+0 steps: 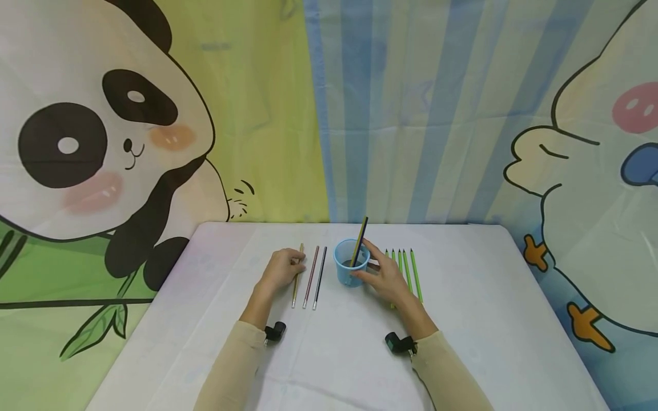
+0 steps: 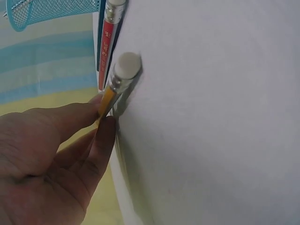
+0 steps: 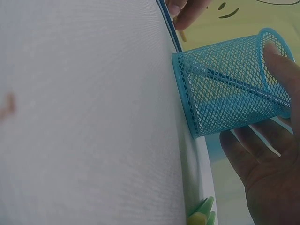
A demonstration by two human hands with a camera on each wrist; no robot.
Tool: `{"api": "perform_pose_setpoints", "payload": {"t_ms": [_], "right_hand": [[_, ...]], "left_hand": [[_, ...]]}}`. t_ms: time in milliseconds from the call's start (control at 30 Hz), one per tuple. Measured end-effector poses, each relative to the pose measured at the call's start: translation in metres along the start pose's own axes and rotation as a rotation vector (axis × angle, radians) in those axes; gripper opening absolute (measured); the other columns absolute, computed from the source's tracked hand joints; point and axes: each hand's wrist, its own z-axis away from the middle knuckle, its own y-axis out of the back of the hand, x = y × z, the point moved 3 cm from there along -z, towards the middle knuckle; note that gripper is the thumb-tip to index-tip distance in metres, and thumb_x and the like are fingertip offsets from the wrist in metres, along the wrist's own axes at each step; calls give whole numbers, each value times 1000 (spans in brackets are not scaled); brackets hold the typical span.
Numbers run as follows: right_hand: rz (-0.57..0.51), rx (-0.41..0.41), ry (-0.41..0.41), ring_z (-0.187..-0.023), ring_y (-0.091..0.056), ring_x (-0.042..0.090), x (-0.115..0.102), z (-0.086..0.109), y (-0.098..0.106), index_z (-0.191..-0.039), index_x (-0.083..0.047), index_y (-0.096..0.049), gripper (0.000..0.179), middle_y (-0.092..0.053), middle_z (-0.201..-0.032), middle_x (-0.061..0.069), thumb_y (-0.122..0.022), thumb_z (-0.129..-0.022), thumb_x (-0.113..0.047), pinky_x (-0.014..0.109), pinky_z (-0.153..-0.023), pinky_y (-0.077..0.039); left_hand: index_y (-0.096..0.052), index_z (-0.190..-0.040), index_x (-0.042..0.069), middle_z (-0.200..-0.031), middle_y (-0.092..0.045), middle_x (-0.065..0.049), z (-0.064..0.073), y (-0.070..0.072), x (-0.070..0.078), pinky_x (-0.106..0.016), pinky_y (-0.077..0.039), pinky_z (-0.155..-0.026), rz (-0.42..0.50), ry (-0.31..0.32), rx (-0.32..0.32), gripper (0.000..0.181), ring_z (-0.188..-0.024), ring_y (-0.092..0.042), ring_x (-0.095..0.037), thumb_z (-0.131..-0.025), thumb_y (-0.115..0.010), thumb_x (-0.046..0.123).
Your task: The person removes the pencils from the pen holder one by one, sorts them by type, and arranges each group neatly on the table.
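Observation:
My left hand (image 1: 280, 269) pinches a yellow pencil (image 2: 108, 99) between thumb and fingers, its white eraser end toward me. Beside it on the table lie a red pencil (image 1: 311, 278) and a dark pencil (image 1: 320, 278). My right hand (image 1: 386, 278) holds a blue mesh pencil cup (image 3: 225, 86) from its right side, thumb at the rim and fingers along the wall. The cup stands upright on the table. Inside leans a dark pencil with a yellow stripe (image 1: 360, 241), its upper end rising above the rim.
Several green pencils (image 1: 415, 274) lie in a row right of the cup, partly hidden behind my right hand and wrist. The white table (image 1: 334, 359) reaches back to a patterned curtain (image 1: 390, 114). Each wrist carries a small black camera (image 1: 398, 343).

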Motion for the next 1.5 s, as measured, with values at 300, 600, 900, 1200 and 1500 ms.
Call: {"api": "perform_pose_setpoints", "payload": {"t_ms": [300,600,900,1200,1500], "right_hand": [[20,-5,-14,-144,-51,38,1,-1,-1,-163,-21,-36,89,-49,-157,17,-85,-88,-23,47,-110,-52],[21,2,4,-144,-51,38,1,-1,0,-162,-21,-37,88,-51,-157,16,-85,-88,-24,48,-110,-51],[9,13,9,-144,-51,39,2,0,-1,-161,-23,-38,87,-51,-156,15,-86,-88,-25,51,-110,-51],[-8,1,-6,-146,-46,43,1,0,-1,-163,-14,-33,90,-46,-159,21,-84,-89,-15,55,-112,-48],[-8,-19,1,-143,-47,47,-22,3,1,-162,-4,-34,86,-47,-157,27,-81,-91,-10,60,-111,-48]], "left_hand": [[-77,-120,4,-108,-73,-11,-1,-1,2,-30,-55,-70,-45,8,1,29,-86,-64,-19,-91,-80,8],[-78,-118,4,-122,-71,-13,-2,-3,3,-36,-59,-79,-53,3,-12,27,-98,-67,-23,-92,-80,9],[-78,-118,5,-125,-70,-13,0,-3,5,-39,-59,-84,-56,-15,-3,27,-100,-68,-24,-92,-80,10],[-79,-115,6,-125,-71,-13,0,-3,8,-41,-59,-87,-68,-64,-8,23,-101,-70,-25,-92,-78,5],[-80,-113,7,-126,-71,-12,0,-4,8,-41,-59,-89,-67,-71,-10,20,-102,-69,-25,-94,-76,5]]}}
